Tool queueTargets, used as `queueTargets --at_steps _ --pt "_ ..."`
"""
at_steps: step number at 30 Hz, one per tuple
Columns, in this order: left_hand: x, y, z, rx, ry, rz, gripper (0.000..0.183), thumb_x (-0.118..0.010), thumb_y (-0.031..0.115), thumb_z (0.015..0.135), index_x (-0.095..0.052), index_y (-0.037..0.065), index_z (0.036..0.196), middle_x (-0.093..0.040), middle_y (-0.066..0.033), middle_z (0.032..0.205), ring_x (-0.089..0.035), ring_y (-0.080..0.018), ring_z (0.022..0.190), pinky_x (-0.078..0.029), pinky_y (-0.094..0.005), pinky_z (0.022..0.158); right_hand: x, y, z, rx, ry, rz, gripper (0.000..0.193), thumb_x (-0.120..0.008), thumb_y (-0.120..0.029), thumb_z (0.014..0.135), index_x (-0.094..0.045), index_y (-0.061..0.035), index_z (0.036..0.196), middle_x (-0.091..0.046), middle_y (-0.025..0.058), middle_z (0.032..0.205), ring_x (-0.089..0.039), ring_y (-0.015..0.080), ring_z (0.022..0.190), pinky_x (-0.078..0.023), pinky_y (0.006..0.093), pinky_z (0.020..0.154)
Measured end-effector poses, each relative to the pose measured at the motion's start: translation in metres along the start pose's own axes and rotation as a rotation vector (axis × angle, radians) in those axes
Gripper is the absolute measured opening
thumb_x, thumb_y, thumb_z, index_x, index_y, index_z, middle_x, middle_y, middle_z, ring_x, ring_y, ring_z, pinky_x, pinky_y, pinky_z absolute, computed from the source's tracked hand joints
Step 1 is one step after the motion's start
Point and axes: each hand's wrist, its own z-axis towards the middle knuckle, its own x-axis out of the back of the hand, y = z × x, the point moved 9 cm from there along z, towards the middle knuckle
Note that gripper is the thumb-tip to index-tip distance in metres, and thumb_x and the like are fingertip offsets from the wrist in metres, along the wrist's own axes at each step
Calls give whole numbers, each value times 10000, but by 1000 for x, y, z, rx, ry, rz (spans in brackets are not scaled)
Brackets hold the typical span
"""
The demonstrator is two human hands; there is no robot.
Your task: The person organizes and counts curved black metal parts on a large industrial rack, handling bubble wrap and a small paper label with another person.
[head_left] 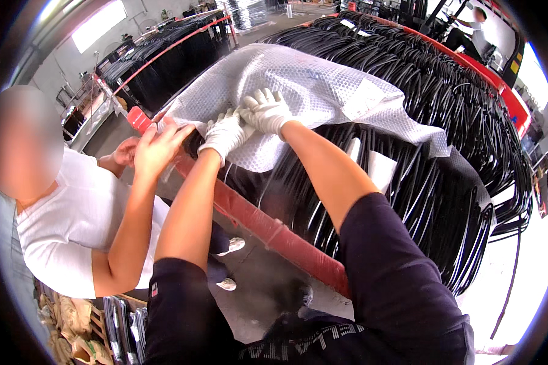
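Note:
A translucent sheet of bubble wrap [310,85] is draped over a large bundle of thin black tubes or rods [432,97]. Both my hands wear white gloves and rest on the sheet near its left part. The fingers of my left hand [225,135] are bent against the sheet and seem to grip it, though their tips are partly hidden. My right hand [266,112] lies just beside and slightly beyond it, fingers apart on the wrap. At the left, a co-worker's bare hand [155,149] is at the sheet's edge.
A red rack bar [274,237] runs along the near side of the bundle. The co-worker in a white shirt [91,237] stands close at my left. Another rack of black pieces [170,52] is farther back. A person [475,33] sits on a vehicle at the far right.

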Motion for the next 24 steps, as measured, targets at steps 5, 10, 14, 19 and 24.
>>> queueTargets --at_steps 5,10,14,19,24 --pt "5 4 -1 56 -67 77 872 -480 730 793 -367 179 1459 -416 -120 1478 -413 -331 1343 -224 -611 1094 9 4 24 -37 -207 153 546 -367 -482 967 -456 -143 1386 -401 147 1458 -314 335 1386 -244 507 1124" --pt "-7 -5 6 58 -39 104 925 -409 781 797 -336 160 1479 -333 -130 1529 -330 -350 1392 -193 -547 1138 -4 7 21 -48 -77 -72 538 -470 -387 924 -455 -74 1361 -504 184 1327 -376 328 1332 -291 529 1078" --pt "-10 -1 9 40 -45 81 945 -436 767 801 -302 141 1496 -288 -154 1546 -269 -377 1416 -188 -481 1162 19 16 7 -10 339 26 484 -456 -403 919 -501 -146 1327 -466 135 1374 -355 305 1338 -281 528 1090" --pt "-11 -3 10 79 -89 22 957 -443 764 800 -262 152 1513 -245 -151 1565 -198 -332 1452 -129 -485 1176 26 25 14 -31 149 105 440 -448 -417 929 -545 -207 1303 -511 135 1333 -422 354 1290 -287 555 1093" --pt "-18 -16 10 58 -85 13 973 -444 781 790 -244 170 1520 -217 -126 1579 -187 -343 1455 -113 -506 1175 3 31 -16 -54 -70 103 575 -373 -460 963 -331 -224 1485 -229 143 1570 -196 352 1451 -197 538 1139"
